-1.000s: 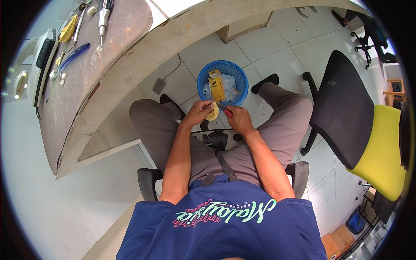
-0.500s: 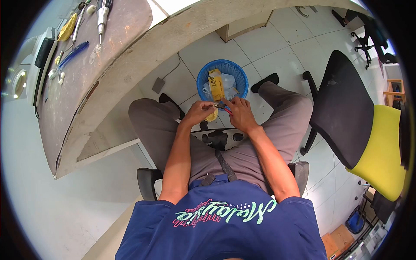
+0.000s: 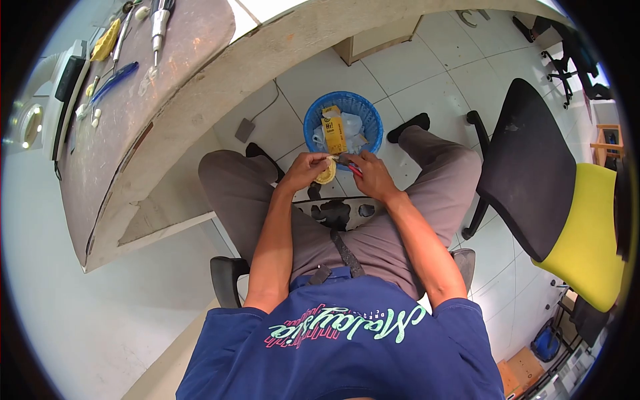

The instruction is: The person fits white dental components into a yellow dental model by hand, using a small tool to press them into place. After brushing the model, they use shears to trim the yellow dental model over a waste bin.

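Observation:
My left hand (image 3: 304, 172) grips a small yellow dental cast (image 3: 326, 175), its rounded base hanging below the fingertips. Closed around red-handled pliers (image 3: 356, 170), my right hand (image 3: 375, 176) holds their dark metal jaws against the top of the cast, close to the left fingertips. What lies between the jaws is too small to make out. Both hands are between my knees, in front of the near rim of a blue bin (image 3: 379, 123). Inside that bin are a yellow carton (image 3: 334, 132) and pale plastic waste.
A curved workbench (image 3: 193, 73) on the left carries a handpiece (image 3: 159, 30), a blue tool (image 3: 117, 81) and a yellow piece (image 3: 105, 41). A foot pedal (image 3: 245, 130) with a cord rests on the floor. To the right stands a black and lime-green chair (image 3: 533, 167).
The pliers and my right hand have turned slightly, and the cast has tilted so more of its round face shows. Both hands stay in nearly the same place.

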Action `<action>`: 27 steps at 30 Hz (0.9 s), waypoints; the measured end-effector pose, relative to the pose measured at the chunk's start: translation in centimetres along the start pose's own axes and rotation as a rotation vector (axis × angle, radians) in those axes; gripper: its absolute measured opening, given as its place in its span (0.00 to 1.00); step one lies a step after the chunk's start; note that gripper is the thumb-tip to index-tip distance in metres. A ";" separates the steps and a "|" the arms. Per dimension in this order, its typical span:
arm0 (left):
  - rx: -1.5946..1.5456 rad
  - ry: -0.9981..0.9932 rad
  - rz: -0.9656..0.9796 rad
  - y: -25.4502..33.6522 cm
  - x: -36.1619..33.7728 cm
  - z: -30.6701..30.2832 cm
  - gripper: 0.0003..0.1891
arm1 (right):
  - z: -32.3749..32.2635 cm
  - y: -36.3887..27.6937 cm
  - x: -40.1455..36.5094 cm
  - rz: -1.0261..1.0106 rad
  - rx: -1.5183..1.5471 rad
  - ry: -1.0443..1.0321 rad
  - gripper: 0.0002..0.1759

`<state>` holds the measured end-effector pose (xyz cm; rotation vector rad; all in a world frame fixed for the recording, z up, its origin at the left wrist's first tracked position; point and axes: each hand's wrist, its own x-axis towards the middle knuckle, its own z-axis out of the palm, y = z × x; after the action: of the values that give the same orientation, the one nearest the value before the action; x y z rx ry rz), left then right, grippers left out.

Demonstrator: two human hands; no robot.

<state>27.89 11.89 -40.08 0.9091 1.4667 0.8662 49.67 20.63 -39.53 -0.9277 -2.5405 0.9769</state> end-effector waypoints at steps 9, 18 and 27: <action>0.185 -0.021 0.062 0.0 0.0 0.0 0.19 | -0.1 -0.7 -0.2 -0.027 -0.138 -0.014 0.34; 0.178 -0.048 0.064 -2.0 0.8 0.2 0.19 | 0.5 0.2 0.0 0.043 0.001 -0.081 0.17; 0.266 0.035 0.032 -0.6 0.1 0.4 0.21 | 1.0 0.1 -0.2 0.024 -0.083 -0.047 0.27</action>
<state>28.21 11.77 -40.71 1.1209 1.6279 0.7231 49.43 20.04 -40.32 -0.9712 -2.6322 0.9168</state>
